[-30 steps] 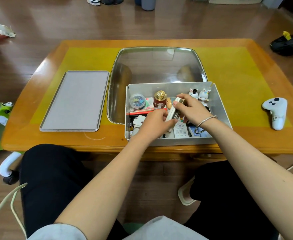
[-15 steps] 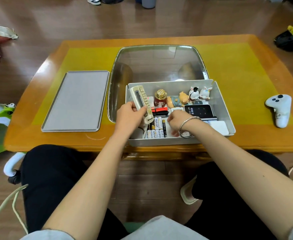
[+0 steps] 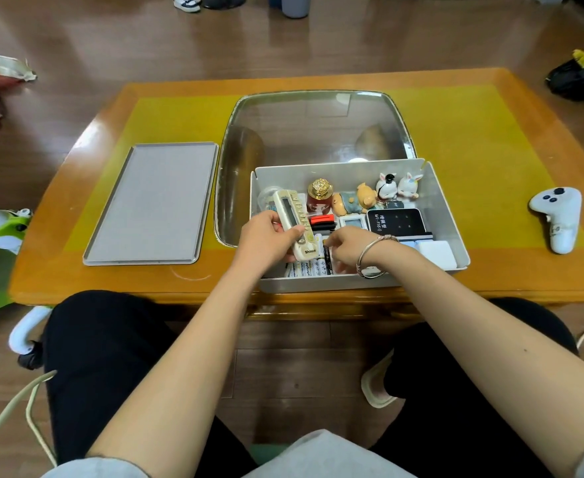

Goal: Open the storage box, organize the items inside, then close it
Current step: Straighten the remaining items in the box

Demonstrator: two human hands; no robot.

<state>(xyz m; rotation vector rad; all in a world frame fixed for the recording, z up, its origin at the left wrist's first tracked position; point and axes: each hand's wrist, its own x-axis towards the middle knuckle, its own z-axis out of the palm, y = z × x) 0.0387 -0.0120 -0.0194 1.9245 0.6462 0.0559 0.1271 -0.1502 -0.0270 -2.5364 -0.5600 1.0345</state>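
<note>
While the left hand [image 3: 266,236] grips one remote [image 3: 292,224], the right hand [image 3: 347,248] reaches curled among batteries [image 3: 309,269] in one box [image 3: 446,201]; one lid [image 3: 152,205] lies on the wooden table [image 3: 490,139].

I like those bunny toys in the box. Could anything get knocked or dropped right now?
Maybe. The left hand holds the remote tilted above the batteries; if it slips, it could scatter them. The right hand reaches among them, so a jerk might nudge the bunny figurines standing close together.
</note>
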